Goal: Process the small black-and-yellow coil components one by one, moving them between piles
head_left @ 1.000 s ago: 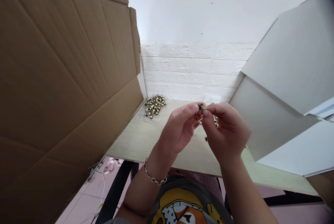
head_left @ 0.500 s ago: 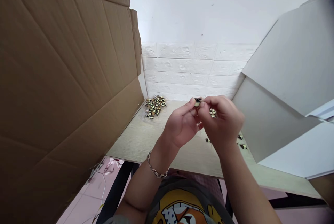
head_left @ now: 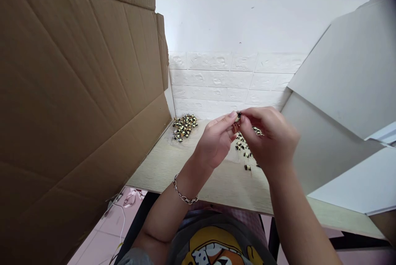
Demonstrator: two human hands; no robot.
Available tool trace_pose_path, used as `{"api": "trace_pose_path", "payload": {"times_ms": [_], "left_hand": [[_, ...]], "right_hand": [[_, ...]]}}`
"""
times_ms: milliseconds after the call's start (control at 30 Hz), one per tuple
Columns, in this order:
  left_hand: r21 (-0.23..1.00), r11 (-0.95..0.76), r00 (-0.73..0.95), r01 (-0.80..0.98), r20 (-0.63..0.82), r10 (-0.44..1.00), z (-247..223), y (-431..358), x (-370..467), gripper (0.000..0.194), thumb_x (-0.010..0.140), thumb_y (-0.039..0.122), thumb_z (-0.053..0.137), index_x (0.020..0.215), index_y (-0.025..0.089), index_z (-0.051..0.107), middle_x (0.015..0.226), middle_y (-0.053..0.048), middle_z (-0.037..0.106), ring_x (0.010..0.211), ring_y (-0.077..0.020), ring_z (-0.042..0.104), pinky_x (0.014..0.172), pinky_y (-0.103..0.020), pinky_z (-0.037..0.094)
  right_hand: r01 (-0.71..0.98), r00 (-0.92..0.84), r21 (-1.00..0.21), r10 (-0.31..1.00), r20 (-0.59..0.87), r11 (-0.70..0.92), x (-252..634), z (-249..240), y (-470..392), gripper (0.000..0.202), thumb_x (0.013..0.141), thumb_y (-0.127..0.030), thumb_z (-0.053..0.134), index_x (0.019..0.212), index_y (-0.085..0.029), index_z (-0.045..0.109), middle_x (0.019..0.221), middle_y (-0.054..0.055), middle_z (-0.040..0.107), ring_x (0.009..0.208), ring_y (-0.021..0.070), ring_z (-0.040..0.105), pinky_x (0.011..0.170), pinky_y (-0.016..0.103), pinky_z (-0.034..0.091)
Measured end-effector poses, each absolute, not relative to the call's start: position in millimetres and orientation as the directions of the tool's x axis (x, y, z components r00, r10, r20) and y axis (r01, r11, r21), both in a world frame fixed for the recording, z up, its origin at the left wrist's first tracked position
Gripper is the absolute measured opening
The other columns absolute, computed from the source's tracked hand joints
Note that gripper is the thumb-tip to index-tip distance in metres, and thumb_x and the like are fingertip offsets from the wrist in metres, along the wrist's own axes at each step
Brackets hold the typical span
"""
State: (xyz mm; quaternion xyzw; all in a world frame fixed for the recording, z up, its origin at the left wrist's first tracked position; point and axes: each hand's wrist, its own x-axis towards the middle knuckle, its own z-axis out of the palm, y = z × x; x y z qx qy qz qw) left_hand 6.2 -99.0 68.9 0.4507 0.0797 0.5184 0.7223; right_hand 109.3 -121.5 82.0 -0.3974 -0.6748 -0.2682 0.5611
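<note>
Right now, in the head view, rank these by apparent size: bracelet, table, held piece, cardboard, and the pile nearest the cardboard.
1. Cardboard
2. Table
3. Pile and bracelet: similar span, so I won't rank them
4. Held piece, partly hidden

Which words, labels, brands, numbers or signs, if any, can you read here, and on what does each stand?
None can be read.
Cardboard: no lettering shows.
Shirt: cartoon print, no readable words.
Held part, left pile and right pile: too small to tell whether they bear markings.
</note>
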Motion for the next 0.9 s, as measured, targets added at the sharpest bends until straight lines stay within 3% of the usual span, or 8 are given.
{"api": "trace_pose_path", "payload": {"times_ms": [333,900], "left_hand": [[0.734,-0.077,0.376,-0.675,0.432,0.82,71.3,-103.3,5.6,0.017,0.077,0.024,0.051,0.067,0.016,0.061,0.067,0.0,0.054,0.068,-0.0073,0.047,0.069,-0.021,0.036],[0.738,-0.12,0.328,-0.664,0.432,0.84,66.8,-103.8,2.1,0.012,0.075,0.022,0.055,0.075,0.015,0.064,0.076,-0.003,0.061,0.08,-0.0113,0.053,0.081,-0.026,0.036]], "right_hand": [[0.817,-0.114,-0.046,0.239,0.964,0.575,112.0,81.2,-126.6,0.012,0.074,-0.013,0.051,0.079,-0.02,0.06,0.072,-0.001,0.065,0.068,0.0103,0.059,0.059,0.021,0.045],[0.789,-0.187,-0.034,0.293,0.938,0.613,112.9,77.6,-125.7,0.014,0.076,-0.013,0.047,0.079,-0.022,0.058,0.073,0.0,0.063,0.07,0.0121,0.057,0.061,0.024,0.043]]}}
